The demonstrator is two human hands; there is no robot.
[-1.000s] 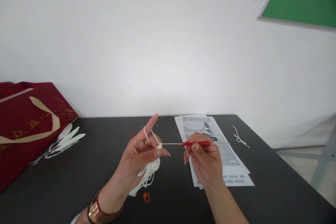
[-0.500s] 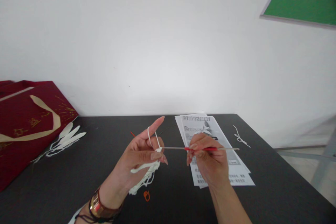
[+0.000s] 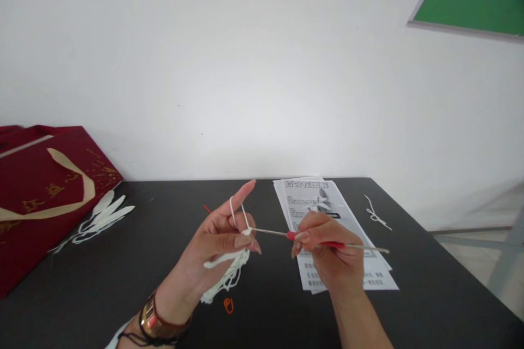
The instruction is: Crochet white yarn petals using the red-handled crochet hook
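My left hand (image 3: pixel 223 237) pinches a white crochet piece (image 3: pixel 235 271) between thumb and fingers, its loose strands hanging below. White yarn (image 3: pixel 244 212) loops around the raised index finger and runs down to the pinched stitch. In my right hand (image 3: pixel 331 251) is a double-ended crochet hook (image 3: pixel 335 245) with a red grip, held like a pen. Its thin left shaft reaches the stitch at my left fingertips; the other hooked end sticks out to the right, past the hand. The fingers hide part of the grip.
Printed pattern sheets (image 3: pixel 347 278) lie under and behind my right hand. An orange stitch marker (image 3: pixel 228 305) rests near the table's (image 3: pixel 164 240) front. White petal-shaped pieces (image 3: pixel 108 212) lie beside a dark red bag (image 3: pixel 45 196) at left. A knotted white string (image 3: pixel 376 215) is at right.
My right hand has moved slightly right, and the hook has tilted so its right end sits lower. My left hand is almost unmoved, still holding the crochet piece.
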